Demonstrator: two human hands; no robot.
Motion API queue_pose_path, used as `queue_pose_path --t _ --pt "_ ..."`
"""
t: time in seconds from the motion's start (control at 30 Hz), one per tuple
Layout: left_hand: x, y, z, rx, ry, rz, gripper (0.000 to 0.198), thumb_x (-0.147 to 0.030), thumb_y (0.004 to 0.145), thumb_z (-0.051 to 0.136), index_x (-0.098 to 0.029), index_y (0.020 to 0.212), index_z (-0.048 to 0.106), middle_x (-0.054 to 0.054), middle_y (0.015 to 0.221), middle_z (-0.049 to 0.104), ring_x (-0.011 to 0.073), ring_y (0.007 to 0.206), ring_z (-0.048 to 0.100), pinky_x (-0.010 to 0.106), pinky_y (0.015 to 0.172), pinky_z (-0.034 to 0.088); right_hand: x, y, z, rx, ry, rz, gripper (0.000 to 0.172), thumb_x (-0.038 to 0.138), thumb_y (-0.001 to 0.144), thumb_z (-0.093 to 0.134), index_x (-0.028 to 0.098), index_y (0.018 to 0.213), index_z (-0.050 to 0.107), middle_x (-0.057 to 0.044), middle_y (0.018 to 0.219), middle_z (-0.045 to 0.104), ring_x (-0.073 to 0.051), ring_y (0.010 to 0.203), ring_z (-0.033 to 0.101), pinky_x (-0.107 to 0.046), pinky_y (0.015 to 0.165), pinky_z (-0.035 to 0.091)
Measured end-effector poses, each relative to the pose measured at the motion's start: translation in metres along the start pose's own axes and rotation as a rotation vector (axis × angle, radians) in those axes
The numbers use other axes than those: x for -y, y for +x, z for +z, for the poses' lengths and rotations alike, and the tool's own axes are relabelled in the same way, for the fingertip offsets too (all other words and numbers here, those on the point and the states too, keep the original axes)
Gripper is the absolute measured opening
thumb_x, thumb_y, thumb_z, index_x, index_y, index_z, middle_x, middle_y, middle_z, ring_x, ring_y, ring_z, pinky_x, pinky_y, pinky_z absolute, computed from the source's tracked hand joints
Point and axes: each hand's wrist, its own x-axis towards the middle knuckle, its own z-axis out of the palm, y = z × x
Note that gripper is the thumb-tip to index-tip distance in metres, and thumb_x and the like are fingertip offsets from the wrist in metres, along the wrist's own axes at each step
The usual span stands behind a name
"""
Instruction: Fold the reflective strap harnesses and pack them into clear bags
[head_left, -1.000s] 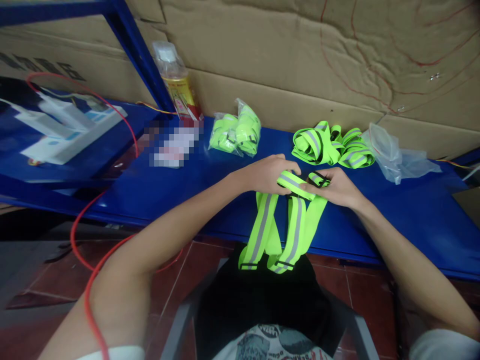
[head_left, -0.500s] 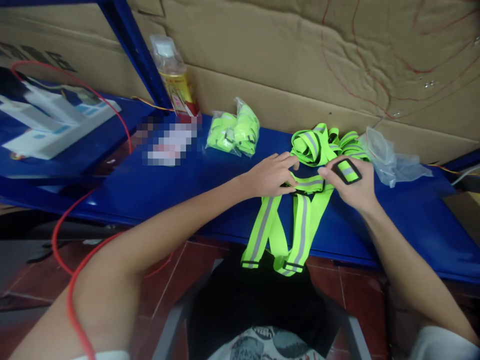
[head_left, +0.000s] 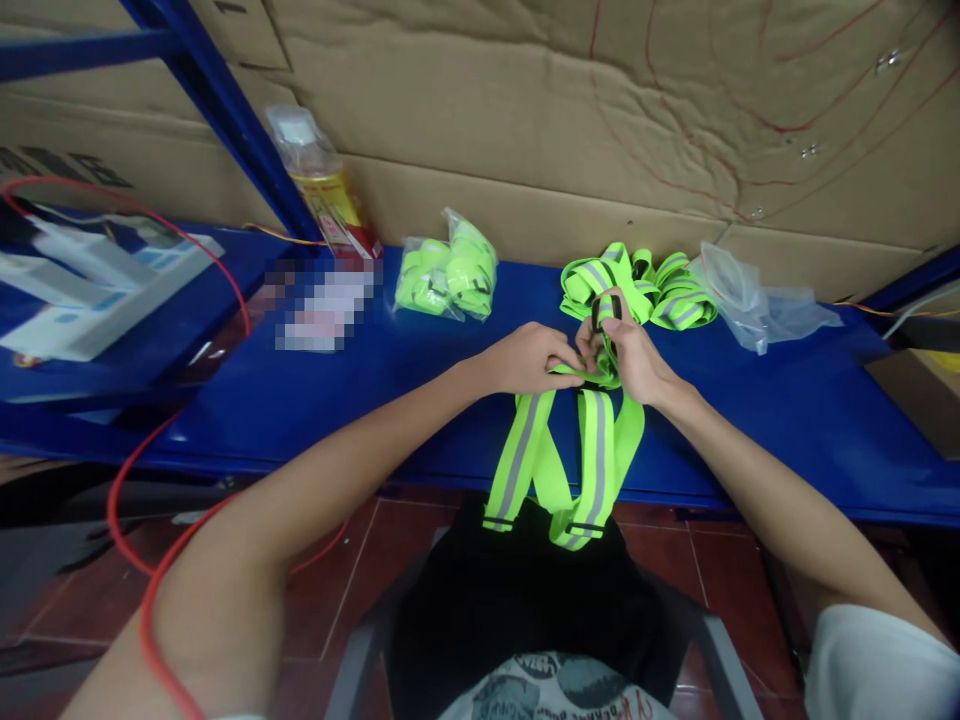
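Two hands: both of yours meet at the near middle of the blue metal shelf (head_left: 787,400), forearms angled inward.
Left hand (head_left: 529,358): knuckles up, fingers curled, pinching the top fold of the neon-yellow reflective strap with grey stripes (head_left: 592,450).
Right hand (head_left: 634,355): palm turned toward the left, thumb and fingers pressed on the same fold, a black band end sticking up above the fingertips.
Strap position: top on the shelf under your hands, loops hanging over the front edge toward your lap.
Behind: pile of folded neon-yellow straps (head_left: 645,290), just beyond your right hand.
Further left: two bagged neon-yellow straps (head_left: 446,275).
Right: crumpled clear plastic bags (head_left: 757,305).
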Motion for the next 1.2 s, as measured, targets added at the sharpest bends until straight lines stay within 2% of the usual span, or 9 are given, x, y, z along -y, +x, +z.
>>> queue_pose_path --t 0.1,0.2,0.47,0.57,0.7,0.8,0.9,1.03,1.2 --pt "-0.001 0.000 -0.002 -0.039 -0.048 -0.083 0.030 -0.047 0.086 0.087 -0.020 0.099 0.083 -0.004 0.066 0.068 0.0133 0.062 0.062 0.028 0.067 0.042 -0.002 -0.005 -0.005 0.047 0.032 0.069 0.029 0.052 0.109 0.041 0.026 0.116 0.048 0.001 0.073 0.065 -0.022 0.062 0.060 -0.037 0.066 0.046" --pt "-0.003 -0.002 -0.005 -0.087 -0.126 -0.100 0.044 -0.053 0.078 0.092 -0.018 0.093 0.070 -0.004 0.070 0.069 0.0131 0.063 0.062 0.027 0.065 0.041 -0.003 -0.007 -0.006 0.062 -0.133 0.001 0.038 0.061 0.105 0.055 0.026 0.119 0.051 0.002 0.074 0.065 -0.021 0.063 0.058 -0.035 0.064 0.041" --pt "-0.004 -0.010 -0.033 0.094 -0.434 -0.051 0.021 -0.037 0.092 0.063 -0.018 0.082 0.066 0.000 0.076 0.068 0.0134 0.071 0.058 0.027 0.066 0.041 -0.001 -0.009 -0.006 0.042 -0.326 -0.099 0.049 0.068 0.100 0.067 0.027 0.126 0.063 0.000 0.087 0.073 -0.019 0.067 0.063 -0.031 0.065 0.040" --pt "-0.005 -0.008 -0.026 0.006 -0.492 -0.128 0.035 -0.041 0.096 0.063 -0.018 0.070 0.064 -0.001 0.067 0.060 0.0115 0.063 0.051 0.027 0.060 0.035 -0.001 -0.009 -0.004 0.051 -0.380 -0.100 0.048 0.065 0.100 0.067 0.028 0.129 0.064 -0.001 0.088 0.074 -0.021 0.067 0.065 -0.032 0.066 0.040" --pt "-0.004 -0.003 -0.009 -0.095 -0.488 -0.201 0.033 -0.045 0.087 0.076 -0.016 0.071 0.068 -0.001 0.064 0.063 0.0103 0.059 0.051 0.025 0.058 0.036 0.004 -0.010 -0.004 0.028 -0.436 -0.106 0.047 0.059 0.096 0.072 0.026 0.129 0.068 -0.002 0.083 0.074 -0.023 0.067 0.065 -0.032 0.066 0.038" --pt "0.002 -0.004 -0.012 -0.078 -0.481 -0.217 0.031 -0.042 0.085 0.074 -0.016 0.071 0.069 0.000 0.064 0.064 0.0104 0.059 0.052 0.024 0.058 0.037 0.006 -0.013 -0.014 0.019 -0.368 -0.082 0.054 0.066 0.094 0.073 0.024 0.128 0.073 0.001 0.067 0.067 -0.019 0.057 0.056 -0.032 0.064 0.037" --pt "0.009 -0.007 -0.022 -0.086 -0.336 -0.219 0.036 -0.042 0.083 0.076 -0.016 0.061 0.065 -0.002 0.061 0.056 0.0090 0.057 0.047 0.024 0.055 0.032 0.001 -0.015 -0.029 0.095 -0.158 -0.023 0.046 0.056 0.101 0.064 0.021 0.126 0.078 0.002 0.062 0.067 -0.015 0.054 0.052 -0.031 0.061 0.040" --pt "0.016 -0.008 -0.024 -0.102 -0.265 -0.158 0.031 -0.040 0.081 0.076 -0.015 0.064 0.071 0.003 0.078 0.066 0.0085 0.062 0.053 0.025 0.058 0.040 -0.012 -0.015 -0.042 0.191 -0.046 -0.046 0.044 0.042 0.087 0.080 0.021 0.127 0.083 -0.003 0.089 0.082 -0.019 0.072 0.069 -0.031 0.069 0.052" --pt "0.018 -0.007 -0.015 -0.088 -0.393 -0.186 0.020 -0.033 0.083 0.078 -0.014 0.076 0.075 0.008 0.099 0.079 0.0072 0.063 0.061 0.025 0.061 0.050 -0.021 -0.015 -0.039 0.186 0.001 -0.002 0.052 0.055 0.078 0.093 0.023 0.119 0.087 -0.006 0.103 0.086 -0.022 0.081 0.076 -0.033 0.070 0.058"
